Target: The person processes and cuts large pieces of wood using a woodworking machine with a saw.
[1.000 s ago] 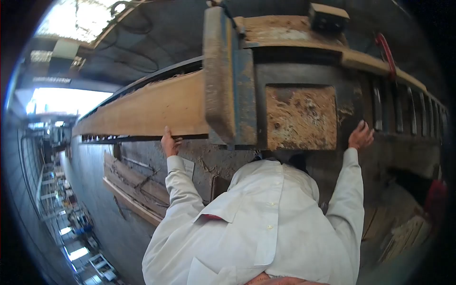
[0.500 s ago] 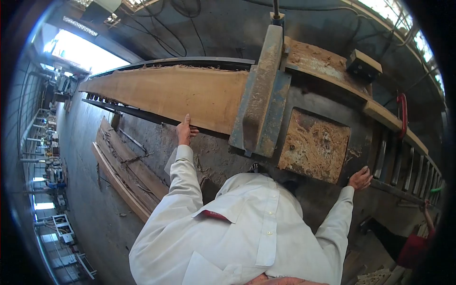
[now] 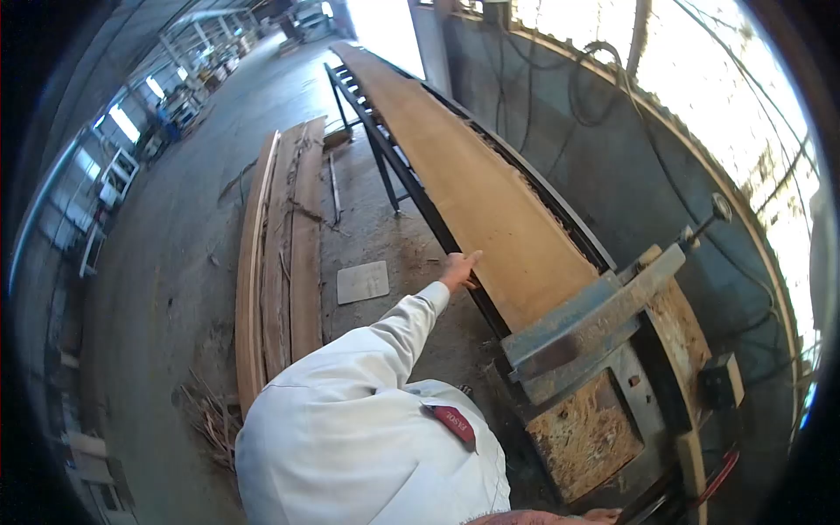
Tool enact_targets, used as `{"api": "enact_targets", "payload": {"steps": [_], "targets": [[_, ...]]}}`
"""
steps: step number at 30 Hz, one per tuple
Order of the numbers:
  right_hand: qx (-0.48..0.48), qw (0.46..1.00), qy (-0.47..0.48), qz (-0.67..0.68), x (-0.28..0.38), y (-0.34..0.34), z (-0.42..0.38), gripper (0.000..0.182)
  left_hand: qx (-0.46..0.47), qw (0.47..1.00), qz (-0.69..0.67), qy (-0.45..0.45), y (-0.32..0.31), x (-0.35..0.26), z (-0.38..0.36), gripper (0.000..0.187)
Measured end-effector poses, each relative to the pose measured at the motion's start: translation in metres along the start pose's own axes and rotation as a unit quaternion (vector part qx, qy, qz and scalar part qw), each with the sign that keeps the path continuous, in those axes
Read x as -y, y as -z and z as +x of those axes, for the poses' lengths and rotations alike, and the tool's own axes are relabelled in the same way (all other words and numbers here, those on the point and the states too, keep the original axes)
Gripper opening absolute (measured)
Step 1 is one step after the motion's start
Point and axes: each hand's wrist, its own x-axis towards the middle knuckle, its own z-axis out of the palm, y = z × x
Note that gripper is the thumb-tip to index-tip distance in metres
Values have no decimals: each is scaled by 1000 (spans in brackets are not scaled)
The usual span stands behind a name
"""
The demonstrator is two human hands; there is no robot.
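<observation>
My left hand (image 3: 458,272) is at the near edge of a long wooden plank (image 3: 490,206), one digit over its top face and the others curled down at the side. The plank lies lengthwise on a dark roller stand (image 3: 398,166); its near end reaches a blue-grey metal machine head (image 3: 586,337). Only a small part of my right hand (image 3: 602,515) shows at the bottom edge, beside the machine bed, and its fingers cannot be made out. Wood shavings cover a square plate (image 3: 584,435) on the machine.
Several rough planks (image 3: 293,236) lie stacked on the floor to the left, with wood scraps (image 3: 210,420) beside them. A flat square piece (image 3: 362,283) is on the floor near the stand. Cables (image 3: 604,79) hang along the right wall, and a red clamp (image 3: 719,477) is at lower right.
My view has swung left along the plank, so the machine now sits at lower right. My left hand stays at the plank's edge. My right hand has almost left the view.
</observation>
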Motion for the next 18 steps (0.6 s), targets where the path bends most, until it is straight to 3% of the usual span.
{"api": "enact_targets", "payload": {"steps": [1,7,8,9,15,18], "targets": [[17,994,33,-101,22,4,-2,48,-11,1000,-18,-12,-4,6,3,51],[30,988,125,-83,77,8,-9,49,9,997,-77,-10,-17,17,-5,49],[78,967,21,-244,82,8,-7,49,18,996,-86,-13,-17,25,0,49],[121,907,-83,-395,92,8,-7,50,21,995,-92,-13,-17,23,-3,48],[32,931,-58,-360,140,4,-15,48,1,994,-104,-29,-24,29,-9,45],[44,913,-15,-405,114,2,-14,50,-16,993,-114,-36,-26,32,-11,45]]}}
